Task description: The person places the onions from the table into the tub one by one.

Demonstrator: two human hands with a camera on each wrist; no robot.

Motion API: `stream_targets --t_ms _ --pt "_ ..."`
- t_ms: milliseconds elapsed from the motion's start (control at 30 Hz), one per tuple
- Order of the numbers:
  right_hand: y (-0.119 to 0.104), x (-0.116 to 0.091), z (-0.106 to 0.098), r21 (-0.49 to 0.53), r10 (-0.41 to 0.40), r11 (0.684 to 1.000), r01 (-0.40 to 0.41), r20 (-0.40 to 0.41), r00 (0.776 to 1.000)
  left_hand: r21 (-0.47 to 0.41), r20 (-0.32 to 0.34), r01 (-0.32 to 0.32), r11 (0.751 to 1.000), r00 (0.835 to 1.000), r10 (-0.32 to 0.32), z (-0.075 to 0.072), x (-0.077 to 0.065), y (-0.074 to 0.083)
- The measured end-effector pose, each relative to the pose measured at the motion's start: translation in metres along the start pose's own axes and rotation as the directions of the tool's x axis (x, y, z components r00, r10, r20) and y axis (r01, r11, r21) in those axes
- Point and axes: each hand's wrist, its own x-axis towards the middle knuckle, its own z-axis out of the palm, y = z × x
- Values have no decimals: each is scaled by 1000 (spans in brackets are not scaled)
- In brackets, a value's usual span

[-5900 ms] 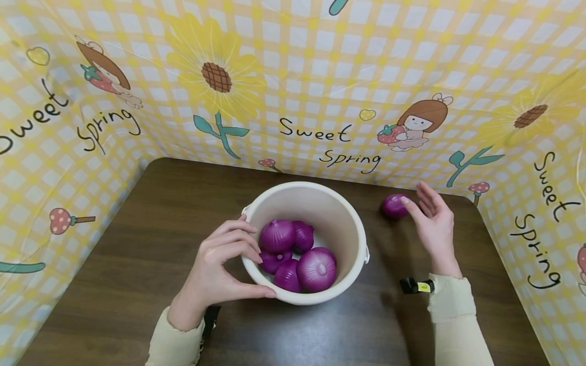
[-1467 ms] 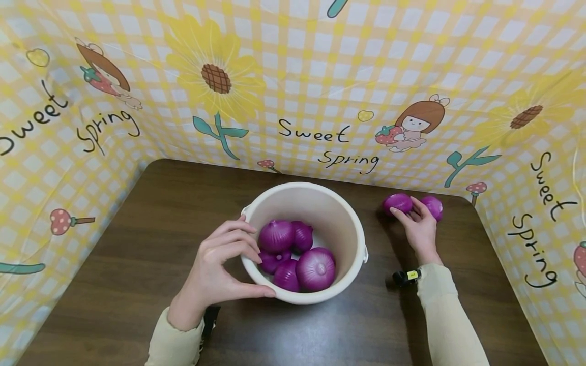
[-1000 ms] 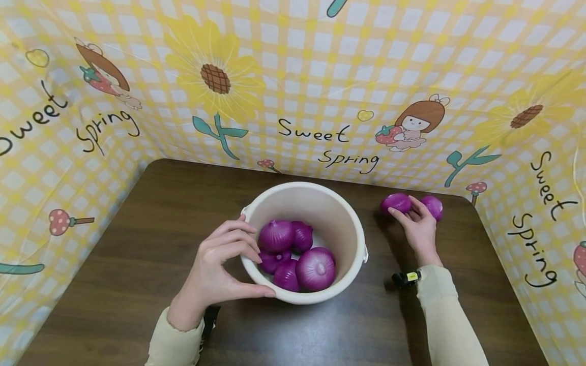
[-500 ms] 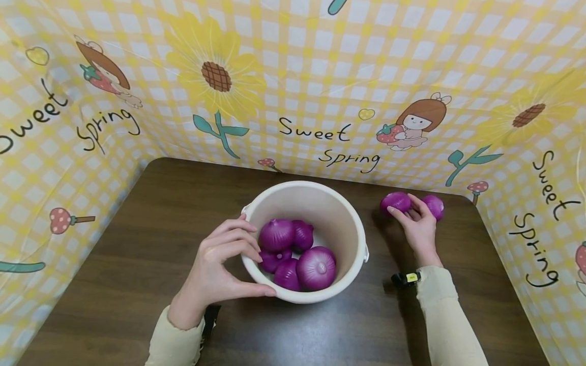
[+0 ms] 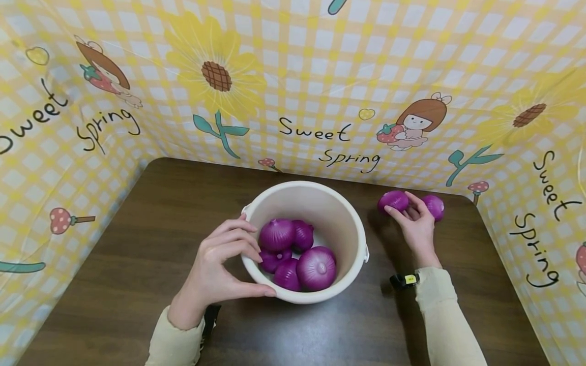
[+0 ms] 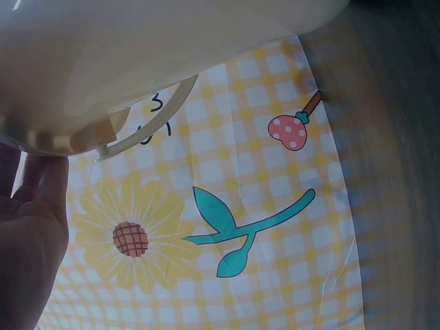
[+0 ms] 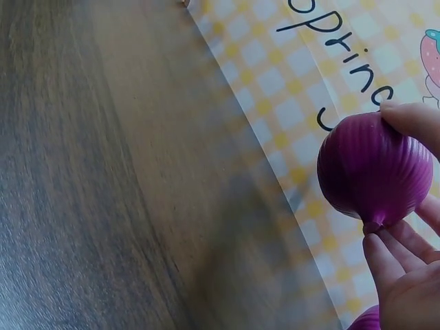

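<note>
A white bucket [image 5: 350, 277] stands on the table with several purple onions [image 5: 317, 268] inside. My left hand [image 5: 224, 264] grips its near left rim, fingers over the edge and thumb along the front; in the left wrist view the bucket's side [image 6: 151, 48] fills the top, with the hand [image 6: 31, 234] at the left. At the back right, my right hand [image 5: 417, 223] pinches an onion [image 5: 392, 202] between thumb and fingertips. The right wrist view shows this onion [image 7: 375, 168] with its pointed tip downward against the fingers. Just right of that hand lies another onion [image 5: 435, 207].
The dark wooden table [image 5: 137, 244] is walled on three sides by a yellow checked cloth [image 5: 302, 76] printed with flowers. The cloth behind comes close to the onions at the back right. The bucket's white handle [image 6: 155, 124] hangs at its side.
Since the oldest frame my right hand has taken hold of an onion, and a second onion shows beside it. In the last second the held onion has shifted slightly left; my left hand stays put.
</note>
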Motion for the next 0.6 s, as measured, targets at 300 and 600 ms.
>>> stream_targets --t_ms 300,600 --pt "-5 -6 4 -13 -35 999 36 1 999 2 -6 -13 1000 1000 13 0 0 -1" --pt "-8 -10 7 -41 -78 996 77 -3 997 1 -9 -25 1000 1000 25 1 -3 -3"
